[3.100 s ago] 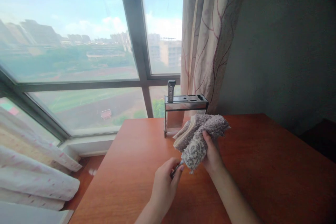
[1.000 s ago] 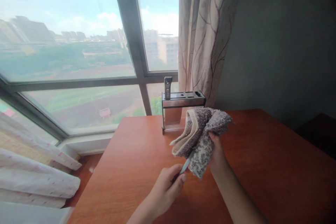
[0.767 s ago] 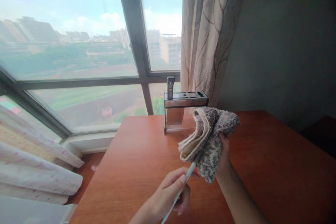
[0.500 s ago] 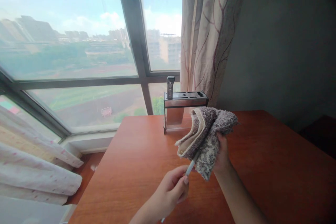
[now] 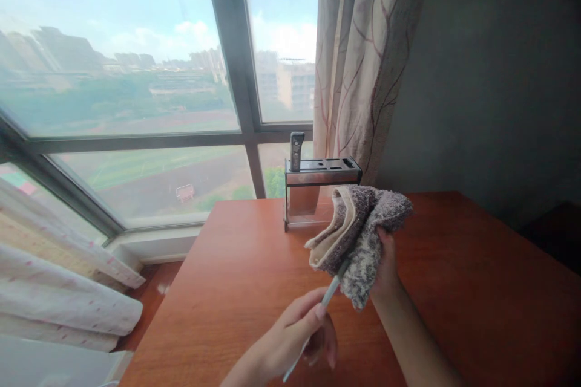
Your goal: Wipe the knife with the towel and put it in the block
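Note:
My right hand [image 5: 387, 266] is closed on a folded grey and beige towel [image 5: 358, 236], held above the wooden table [image 5: 463, 290]. My left hand [image 5: 299, 334] grips a slim pale utensil [image 5: 330, 292] that looks like a knife seen edge-on. Its far end is tucked into the towel's fold and hidden there, and its near end sticks out below my fingers. Behind the towel stands a metal knife holder [image 5: 323, 179] with one dark handle [image 5: 296, 150] rising from its left slot.
The table ends at its left edge beside a large window [image 5: 136, 103]. A patterned curtain [image 5: 363, 60] hangs behind the holder, and a dark wall runs along the right. White spotted bedding [image 5: 59, 302] lies at the lower left.
My left hand has slid the utensil back and forth inside the towel. It now sits a little lower and nearer to me, and more of the shaft shows. The towel has stayed in place.

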Tool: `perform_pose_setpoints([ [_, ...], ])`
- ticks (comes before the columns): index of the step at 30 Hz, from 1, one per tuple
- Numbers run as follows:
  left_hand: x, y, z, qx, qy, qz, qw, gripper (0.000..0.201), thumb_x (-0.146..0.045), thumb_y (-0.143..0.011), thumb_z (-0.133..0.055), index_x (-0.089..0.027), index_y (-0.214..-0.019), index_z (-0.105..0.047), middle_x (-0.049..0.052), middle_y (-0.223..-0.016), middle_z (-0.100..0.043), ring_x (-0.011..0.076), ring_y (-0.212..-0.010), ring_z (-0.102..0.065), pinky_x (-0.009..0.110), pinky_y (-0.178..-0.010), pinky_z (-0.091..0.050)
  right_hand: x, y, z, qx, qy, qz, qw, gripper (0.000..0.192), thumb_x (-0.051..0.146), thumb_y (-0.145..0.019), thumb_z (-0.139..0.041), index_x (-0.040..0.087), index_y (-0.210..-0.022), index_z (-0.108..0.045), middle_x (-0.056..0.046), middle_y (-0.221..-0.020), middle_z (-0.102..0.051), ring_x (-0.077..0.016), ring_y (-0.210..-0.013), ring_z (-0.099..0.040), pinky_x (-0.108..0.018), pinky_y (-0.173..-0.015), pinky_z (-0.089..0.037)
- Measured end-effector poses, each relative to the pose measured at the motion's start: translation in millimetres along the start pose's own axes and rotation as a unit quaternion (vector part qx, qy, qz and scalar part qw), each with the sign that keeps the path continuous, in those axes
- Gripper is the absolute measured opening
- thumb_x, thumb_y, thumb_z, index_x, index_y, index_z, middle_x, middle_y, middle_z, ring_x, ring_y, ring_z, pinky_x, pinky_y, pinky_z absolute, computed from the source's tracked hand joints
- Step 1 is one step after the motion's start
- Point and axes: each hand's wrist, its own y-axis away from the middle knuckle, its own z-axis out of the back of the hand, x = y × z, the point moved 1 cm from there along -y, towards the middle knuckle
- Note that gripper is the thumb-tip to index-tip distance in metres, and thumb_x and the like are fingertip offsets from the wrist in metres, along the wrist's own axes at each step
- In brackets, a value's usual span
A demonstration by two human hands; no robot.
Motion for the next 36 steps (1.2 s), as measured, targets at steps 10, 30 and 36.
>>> perform_pose_setpoints([
  [10,4.1,-3.1,-2.3,-0.089,-0.092,-0.025,0.991,0.046,-0.049,-0.090,-0.044,-0.014,-0.117,-0.057,-0.008,-0.050,-0.030,0.0074,-0.041,-0.026,0.020,-0.043,-0.022,-1.7,-1.6,2.0,0.016,0.011,-0.001,1.000,0.035,0.055,-0.065,-0.062,0.029,-0.086,-0.069,0.002,-0.081,-0.075,-0.0287,-0.096,-0.066,-0.045,-0.086,-0.052],
  [30,5.9,-5.8,2.3,-0.049,0.008,-0.029,0.998,0.048,-0.047,-0.089,-0.047,-0.009,-0.117,-0.056,-0.006,-0.043,-0.045,0.0064,-0.035,-0.036,0.017,-0.039,-0.026,-0.9,0.0,3.7,0.033,0.014,-0.003,0.999,0.042,0.059,-0.062,-0.064,0.029,-0.091,-0.069,0.000,-0.086,-0.075,-0.0291,-0.098,-0.065,-0.045,-0.085,-0.051],
  [36,-1.6,-4.5,4.6,-0.191,-0.230,-0.105,0.948,0.037,-0.039,-0.091,-0.045,-0.013,-0.112,-0.061,-0.002,-0.054,-0.049,0.0099,-0.050,-0.047,0.022,-0.055,-0.037,-4.0,-2.9,5.0,0.015,0.009,0.034,0.999,0.034,0.048,-0.064,-0.066,0.030,-0.093,-0.068,0.003,-0.086,-0.075,-0.0264,-0.097,-0.066,-0.042,-0.088,-0.051],
])
